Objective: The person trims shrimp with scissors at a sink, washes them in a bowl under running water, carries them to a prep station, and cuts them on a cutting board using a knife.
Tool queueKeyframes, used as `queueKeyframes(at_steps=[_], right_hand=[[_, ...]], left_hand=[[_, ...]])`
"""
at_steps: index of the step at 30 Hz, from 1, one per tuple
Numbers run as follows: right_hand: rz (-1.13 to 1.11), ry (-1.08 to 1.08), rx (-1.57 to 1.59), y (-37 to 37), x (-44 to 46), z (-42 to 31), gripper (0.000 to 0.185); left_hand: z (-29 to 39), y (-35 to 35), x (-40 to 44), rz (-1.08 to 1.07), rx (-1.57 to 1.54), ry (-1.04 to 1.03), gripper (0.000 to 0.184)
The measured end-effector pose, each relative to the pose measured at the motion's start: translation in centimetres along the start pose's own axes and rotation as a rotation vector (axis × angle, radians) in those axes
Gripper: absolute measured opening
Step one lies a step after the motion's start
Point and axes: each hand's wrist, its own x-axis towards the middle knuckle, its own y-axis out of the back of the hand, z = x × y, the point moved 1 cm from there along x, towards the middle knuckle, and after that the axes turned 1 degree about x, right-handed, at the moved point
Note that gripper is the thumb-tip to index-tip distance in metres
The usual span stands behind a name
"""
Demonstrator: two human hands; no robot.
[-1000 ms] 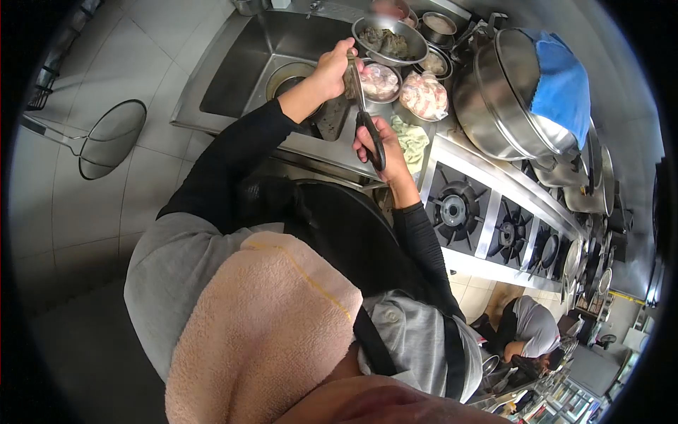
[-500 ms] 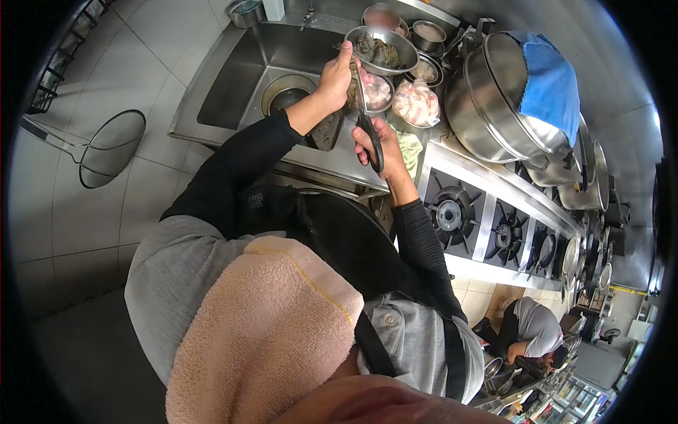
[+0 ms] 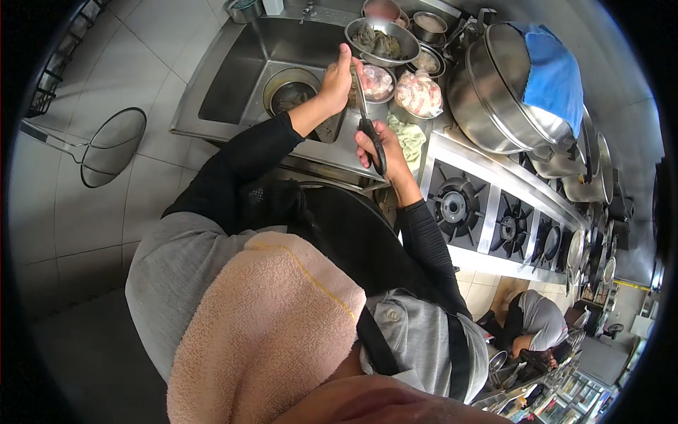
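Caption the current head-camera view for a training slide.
Beside a steel sink, the right hand grips black-handled scissors, their blades close to the left hand.

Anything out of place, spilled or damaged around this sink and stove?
No obvious spill or damage. Mildly odd: a blue cloth draped over the large steel pot, near gas burners, perhaps a fire risk.

Grey buttoned shirt (image 3: 168,272), black apron (image 3: 346,222), dark ribbed sleeves (image 3: 432,237), pink towel (image 3: 265,332) with yellow stitching.
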Motion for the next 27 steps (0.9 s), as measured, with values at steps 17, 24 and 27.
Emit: queueKeyframes(at_steps=[17,24,27], right_hand=[[-0.006,-0.029,-0.026,-0.3,-0.7,-0.5,0.037],[0.008,-0.002,-0.025,-0.9,-0.7,-1.3,0.035],[-0.042,-0.007,-0.016,-0.7,-0.9,-1.6,0.034]], left_hand=[[-2.2,1.4,0.2,-0.144,0.060,-0.013,0.075],[-1.2,0.6,-0.8,-0.125,0.205,-0.043,0.077],[-0.6,-0.2,-1.0,-0.146,0.241,-0.109,0.079]])
